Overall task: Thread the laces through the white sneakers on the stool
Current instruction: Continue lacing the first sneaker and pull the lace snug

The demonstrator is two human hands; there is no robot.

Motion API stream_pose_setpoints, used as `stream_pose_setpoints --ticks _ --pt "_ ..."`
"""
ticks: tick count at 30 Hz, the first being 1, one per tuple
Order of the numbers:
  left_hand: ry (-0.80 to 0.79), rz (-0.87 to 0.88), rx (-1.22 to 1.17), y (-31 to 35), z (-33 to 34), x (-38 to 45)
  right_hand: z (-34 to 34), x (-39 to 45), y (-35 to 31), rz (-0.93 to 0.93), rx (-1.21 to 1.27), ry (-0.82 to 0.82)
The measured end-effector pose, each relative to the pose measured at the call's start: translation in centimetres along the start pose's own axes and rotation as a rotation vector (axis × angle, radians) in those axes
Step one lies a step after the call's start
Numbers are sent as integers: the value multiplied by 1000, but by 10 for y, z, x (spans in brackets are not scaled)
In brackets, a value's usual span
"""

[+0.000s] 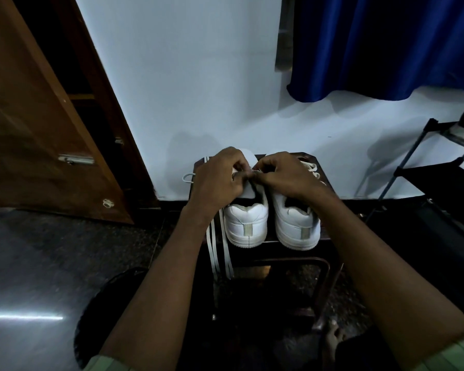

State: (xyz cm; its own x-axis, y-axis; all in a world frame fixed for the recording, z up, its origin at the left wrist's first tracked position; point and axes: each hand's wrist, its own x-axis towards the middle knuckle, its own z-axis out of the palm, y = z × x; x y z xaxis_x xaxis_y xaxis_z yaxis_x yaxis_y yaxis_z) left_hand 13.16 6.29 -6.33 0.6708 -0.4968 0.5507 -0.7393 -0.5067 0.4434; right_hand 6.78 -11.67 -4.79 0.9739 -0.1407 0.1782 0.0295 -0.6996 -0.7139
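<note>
1. Two white leather low-top sneakers stand side by side on a dark square stool [330,238], heels toward the camera: the left sneaker [245,223] and the right sneaker [298,226].
2. The left hand [217,178] and right hand [284,178] meet over the left sneaker's lace area, fingers curled, pinching a flat white lace [245,173] between them.
3. More of the flat white lacing hangs over the stool's left edge as loose strands [220,253]; a small loop [188,178] shows just left of the left hand.
4. The right sneaker carries lacing near its toe, partly hidden by the right hand.
5. Around: a brown wooden door [38,116] at left, a blue curtain [386,49] above right, a black metal rack [439,170] at right, a white wall [185,76] behind.
</note>
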Motion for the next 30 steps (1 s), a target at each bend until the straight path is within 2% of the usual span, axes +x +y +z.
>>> stream_pose_setpoints --ticks 2,5,7,9,12,13,15,21,24,25,27,28,29,30 --pt "26 -73 -233 -1 3 3 0 -1 -1 -20 -10 4" --pt "5 -495 -688 4 5 5 0 -3 -5 -26 -5 -6" --pt "-19 -641 -827 7 3 6 1 -3 -8 -20 -35 3" --pt "-41 -549 -635 7 -1 7 3 -1 -6 -15 -74 24" --pt "-30 -239 -19 6 -2 7 6 1 -4 -5 -126 54" --pt "-9 -182 93 8 -2 7 7 1 -4 1 -135 60" --pt "7 -119 155 9 -3 6 7 1 -5 9 -135 66" --pt "26 -69 123 -2 -5 10 11 3 -2 -1 -151 87" --pt "140 -154 -142 2 -1 10 12 5 -2 -22 -180 98" --pt "194 -260 -322 4 -1 13 12 5 -2 -25 -185 98" --pt "242 -560 -848 11 -6 17 12 4 -1 -21 -186 99" --pt "213 -697 -1077 12 -11 18 12 5 -1 -20 -186 102" --pt "161 -776 -1178 11 -16 19 12 5 0 -22 -188 107" --pt "93 -798 -1127 9 -20 19 12 5 0 -25 -193 111"
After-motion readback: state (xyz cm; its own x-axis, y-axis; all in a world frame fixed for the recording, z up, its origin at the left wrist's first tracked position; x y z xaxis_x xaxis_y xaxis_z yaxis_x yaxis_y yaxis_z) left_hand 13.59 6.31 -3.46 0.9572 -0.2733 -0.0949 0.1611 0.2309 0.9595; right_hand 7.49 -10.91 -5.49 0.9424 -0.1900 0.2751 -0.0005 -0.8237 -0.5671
